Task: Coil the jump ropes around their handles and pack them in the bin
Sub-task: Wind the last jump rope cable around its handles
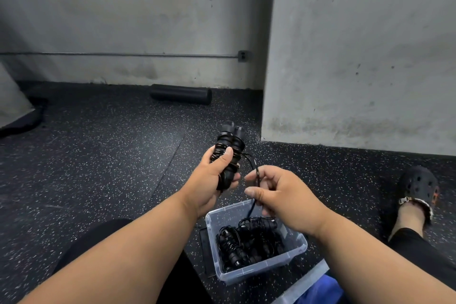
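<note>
Near the bottom centre of the speckled floor [111, 150] sits a clear plastic bin [293, 258], holding several black jump ropes [249, 242] already wound round their handles. Just above and beyond it, the left hand [212, 180] grips a pair of black handles [228, 153] held together, tilted upward, with cord coiled round them. The right hand [278, 192], just to the right, pinches the loose cord end [256, 173] between thumb and fingers; the cord runs from the bundle down toward the bin. Far off, a black foam roller [181, 94] lies against the wall.
</note>
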`<state>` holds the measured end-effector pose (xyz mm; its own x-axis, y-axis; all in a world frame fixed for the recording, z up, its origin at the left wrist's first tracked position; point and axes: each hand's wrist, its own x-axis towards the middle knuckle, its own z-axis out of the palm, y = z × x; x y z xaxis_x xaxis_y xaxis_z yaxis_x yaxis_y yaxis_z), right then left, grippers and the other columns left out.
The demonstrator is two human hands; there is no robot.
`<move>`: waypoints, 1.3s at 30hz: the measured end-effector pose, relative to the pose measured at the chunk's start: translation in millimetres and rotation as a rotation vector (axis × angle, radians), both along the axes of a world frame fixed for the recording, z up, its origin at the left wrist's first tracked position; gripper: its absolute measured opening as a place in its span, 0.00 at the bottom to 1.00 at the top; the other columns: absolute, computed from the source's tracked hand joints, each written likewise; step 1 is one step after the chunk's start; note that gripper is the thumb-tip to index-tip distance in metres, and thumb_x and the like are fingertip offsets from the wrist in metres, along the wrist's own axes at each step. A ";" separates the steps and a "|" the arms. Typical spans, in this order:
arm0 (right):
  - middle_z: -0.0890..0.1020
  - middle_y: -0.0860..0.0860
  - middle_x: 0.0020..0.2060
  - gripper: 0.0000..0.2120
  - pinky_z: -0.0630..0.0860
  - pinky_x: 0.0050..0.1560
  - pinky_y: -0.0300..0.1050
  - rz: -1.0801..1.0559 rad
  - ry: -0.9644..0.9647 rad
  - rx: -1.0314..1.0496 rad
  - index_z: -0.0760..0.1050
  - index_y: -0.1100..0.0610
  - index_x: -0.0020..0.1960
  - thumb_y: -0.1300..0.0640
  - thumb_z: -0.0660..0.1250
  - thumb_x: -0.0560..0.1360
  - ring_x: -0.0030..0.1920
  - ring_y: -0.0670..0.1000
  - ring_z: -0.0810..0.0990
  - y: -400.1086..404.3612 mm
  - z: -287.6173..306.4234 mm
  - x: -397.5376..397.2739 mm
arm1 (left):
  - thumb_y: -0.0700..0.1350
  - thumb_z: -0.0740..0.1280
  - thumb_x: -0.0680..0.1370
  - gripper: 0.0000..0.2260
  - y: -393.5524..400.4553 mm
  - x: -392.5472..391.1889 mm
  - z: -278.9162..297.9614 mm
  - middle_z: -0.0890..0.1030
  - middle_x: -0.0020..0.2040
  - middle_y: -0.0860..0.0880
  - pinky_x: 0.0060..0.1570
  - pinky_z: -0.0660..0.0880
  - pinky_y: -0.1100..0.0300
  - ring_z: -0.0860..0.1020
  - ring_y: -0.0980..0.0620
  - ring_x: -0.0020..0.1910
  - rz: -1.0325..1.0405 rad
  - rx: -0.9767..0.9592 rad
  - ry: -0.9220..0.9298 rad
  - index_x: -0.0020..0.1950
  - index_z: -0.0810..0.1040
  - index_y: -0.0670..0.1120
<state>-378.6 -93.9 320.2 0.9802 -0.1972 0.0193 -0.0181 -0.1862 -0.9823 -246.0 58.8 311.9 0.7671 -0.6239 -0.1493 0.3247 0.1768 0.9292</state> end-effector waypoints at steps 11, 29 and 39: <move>0.87 0.59 0.40 0.07 0.84 0.38 0.41 -0.294 0.011 0.656 0.78 0.63 0.50 0.62 0.74 0.76 0.37 0.50 0.86 25.1 0.0 20.3 | 0.56 0.73 0.76 0.24 -7.8 -10.1 -5.0 0.85 0.56 0.44 0.53 0.81 0.51 0.83 0.48 0.52 0.024 -0.030 -0.056 0.70 0.75 0.52; 0.79 0.49 0.37 0.14 0.76 0.47 0.42 -0.229 -0.052 0.549 0.72 0.60 0.59 0.69 0.71 0.77 0.39 0.46 0.77 50.7 -7.6 28.8 | 0.56 0.73 0.75 0.27 -16.0 -9.5 -11.5 0.83 0.54 0.44 0.52 0.82 0.47 0.82 0.45 0.51 0.090 -0.131 0.043 0.71 0.72 0.50; 0.76 0.43 0.30 0.10 0.73 0.38 0.37 -0.358 -0.083 -0.131 0.77 0.52 0.39 0.65 0.73 0.73 0.31 0.41 0.71 63.8 -10.1 26.8 | 0.59 0.75 0.72 0.29 -17.8 -6.6 -18.0 0.81 0.53 0.43 0.46 0.83 0.50 0.81 0.47 0.47 0.126 -0.115 0.033 0.71 0.71 0.55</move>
<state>-351.8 -30.1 310.1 0.8440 -0.5168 0.1432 -0.0264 -0.3067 -0.9514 -252.5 41.0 294.0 0.8363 -0.5373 -0.1088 0.3230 0.3227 0.8897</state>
